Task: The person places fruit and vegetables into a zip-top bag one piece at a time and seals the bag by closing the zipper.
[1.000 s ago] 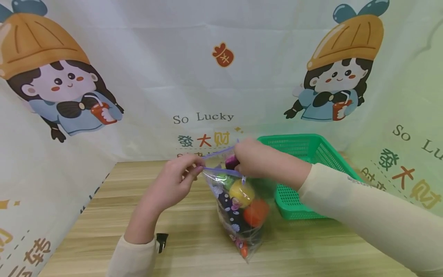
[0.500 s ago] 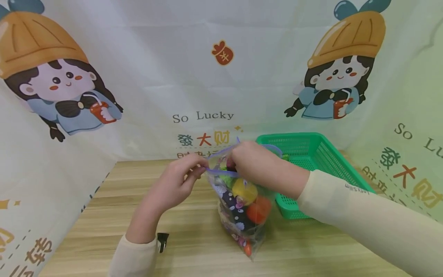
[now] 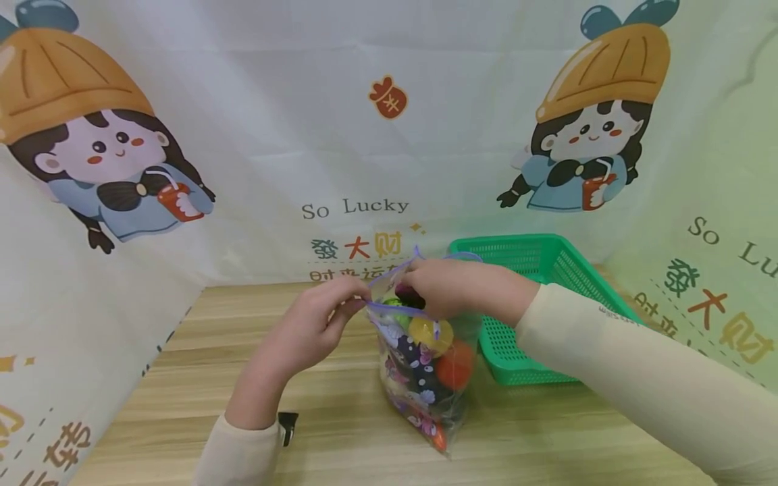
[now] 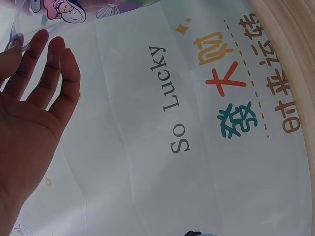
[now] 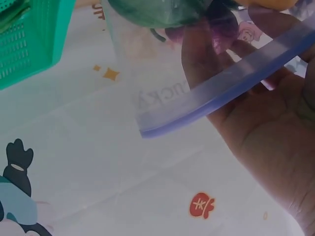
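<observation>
A clear zip bag (image 3: 395,398) with printed shells and cartoon figures stands on the table, its purple-edged mouth spread. Through its side show a yellow round piece (image 3: 433,335), an orange-red one (image 3: 456,364) and a green one (image 3: 398,316). My left hand (image 3: 313,324) pinches the left corner of the mouth. From the right, my right hand (image 3: 450,287) reaches into the mouth, its fingers around a glossy dark purple toy piece (image 5: 224,29) whose exact kind is hard to tell. In the right wrist view the bag's purple zip edge (image 5: 216,98) crosses in front of that hand.
Right behind the bag stands a green plastic basket (image 3: 504,374), partly covered by the right forearm. Something green (image 5: 15,17) lies in it. A printed cloth (image 3: 267,135) hangs behind and beside the wooden table (image 3: 328,418). A black clip-like piece (image 3: 288,426) shows at the left cuff.
My right hand has lowered into the bag's mouth with the purple piece. The bag and my left hand have shifted slightly right.
</observation>
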### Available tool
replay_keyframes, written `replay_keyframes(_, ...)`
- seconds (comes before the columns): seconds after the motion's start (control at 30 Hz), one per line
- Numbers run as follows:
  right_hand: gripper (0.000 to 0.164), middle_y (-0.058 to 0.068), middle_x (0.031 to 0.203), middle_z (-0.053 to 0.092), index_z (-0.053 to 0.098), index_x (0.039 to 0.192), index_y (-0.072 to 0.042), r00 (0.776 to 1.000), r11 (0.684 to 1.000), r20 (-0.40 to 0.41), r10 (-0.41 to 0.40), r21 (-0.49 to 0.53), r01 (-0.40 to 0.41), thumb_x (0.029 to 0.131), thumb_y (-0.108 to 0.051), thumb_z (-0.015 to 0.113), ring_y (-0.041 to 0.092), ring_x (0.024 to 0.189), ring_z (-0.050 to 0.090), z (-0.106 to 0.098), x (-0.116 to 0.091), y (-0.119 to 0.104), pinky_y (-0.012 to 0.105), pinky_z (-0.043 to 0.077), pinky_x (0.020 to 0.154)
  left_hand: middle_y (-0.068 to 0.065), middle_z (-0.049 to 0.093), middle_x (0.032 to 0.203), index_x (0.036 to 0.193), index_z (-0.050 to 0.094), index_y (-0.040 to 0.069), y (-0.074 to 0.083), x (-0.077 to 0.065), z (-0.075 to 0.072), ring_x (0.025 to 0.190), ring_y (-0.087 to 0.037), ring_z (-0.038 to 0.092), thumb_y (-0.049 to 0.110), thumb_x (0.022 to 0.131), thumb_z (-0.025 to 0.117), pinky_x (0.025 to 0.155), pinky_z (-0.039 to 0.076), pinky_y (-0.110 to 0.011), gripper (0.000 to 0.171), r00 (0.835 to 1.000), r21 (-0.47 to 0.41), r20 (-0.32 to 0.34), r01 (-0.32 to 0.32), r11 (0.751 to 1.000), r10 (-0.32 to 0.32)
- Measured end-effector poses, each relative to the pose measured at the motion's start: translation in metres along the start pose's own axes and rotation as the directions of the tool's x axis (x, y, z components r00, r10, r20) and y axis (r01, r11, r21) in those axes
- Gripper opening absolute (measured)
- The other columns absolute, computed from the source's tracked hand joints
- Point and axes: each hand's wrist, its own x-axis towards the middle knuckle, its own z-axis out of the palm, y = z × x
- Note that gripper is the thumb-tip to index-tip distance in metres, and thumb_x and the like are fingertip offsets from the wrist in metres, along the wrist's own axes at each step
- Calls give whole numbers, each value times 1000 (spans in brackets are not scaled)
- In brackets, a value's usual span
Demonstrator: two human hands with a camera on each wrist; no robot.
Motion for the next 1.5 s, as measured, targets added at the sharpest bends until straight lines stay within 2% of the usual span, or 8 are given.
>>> replay_keyframes(0.23, 46, 10, 136, 49, 51, 139, -16, 1000, 1000, 20, 6, 18, -6, 93, -13, 56, 18, 104, 52, 0, -4, 4, 34, 50, 85, 8, 62, 99, 104, 62, 15, 0, 0, -1, 80, -4, 53, 5, 95, 59, 65, 50, -25, 14, 999, 17, 12, 42, 999, -42)
replay_keyframes(0.37, 23, 4, 94, 63, 67, 109, -13, 1000, 990, -13, -14, 138, 16, 101, -22, 47, 14, 77, 55, -10, -15, 11, 29, 48, 65, 9, 62, 98, 104, 63, 16, 0, 1, -2, 79, -3, 54, 7, 95, 59, 65, 51, -24, 13, 998, 16, 6, 56, 998, -57)
replay_keyframes(0.5, 44, -5, 56, 45, 61, 72, -14, 999, 962, -11, -48, 269, 49, 103, -40, 43, 9, 50, 42, -24, -31, 15, 26, 37, 50, 8, 63, 95, 103, 64, 15, 0, 2, -4, 78, -2, 54, 9, 95, 60, 64, 52, -24, 11, 998, 13, -11, 65, 998, -65)
replay_keyframes(0.63, 51, -9, 69, 58, 70, 85, -14, 992, 964, 74, -97, 253, 75, 93, -59, 49, 6, 61, 52, -27, -43, 18, 26, 46, 58, 7, 63, 93, 103, 65, 14, 1, 3, -6, 76, -2, 54, 11, 95, 61, 64, 52, -25, 9, 997, 24, -18, 71, 997, -71)
replay_keyframes(0.8, 48, -9, 102, 67, 69, 114, -14, 984, 972, 81, -157, 191, 139, 87, -53, 64, 7, 89, 60, -17, -51, 19, 31, 53, 82, 7, 63, 93, 103, 65, 14, 1, 2, -7, 76, -2, 54, 12, 96, 60, 65, 53, -25, 9, 997, 28, -11, 80, 996, -80)
replay_keyframes(0.93, 22, -14, 74, 56, 70, 93, -20, 982, 964, 42, -185, 203, 173, 90, -41, 65, 3, 62, 49, -18, -55, 22, 23, 45, 59, 6, 63, 94, 102, 65, 14, 1, 0, -8, 77, -2, 54, 13, 96, 60, 65, 53, -25, 9, 996, 15, -8, 88, 996, -88)
replay_keyframes(1.1, 20, -9, 62, 38, 60, 79, -22, 972, 951, 35, -232, 217, 219, 92, -36, 62, 5, 53, 34, -24, -57, 25, 26, 30, 51, 4, 64, 93, 102, 65, 13, 1, -1, -8, 76, -3, 54, 12, 96, 60, 65, 53, -25, 8, 997, 1, -12, 80, 997, -80)
replay_keyframes(1.5, 27, -8, 79, 65, 68, 93, -27, 966, 888, -19, -257, 391, 244, 95, -49, 54, 8, 69, 56, -32, -53, 34, 28, 49, 63, 3, 64, 95, 102, 65, 12, -2, -2, -14, 79, -4, 56, 8, 95, 61, 66, 54, -26, 9, 994, 16, -12, 107, 994, -107)
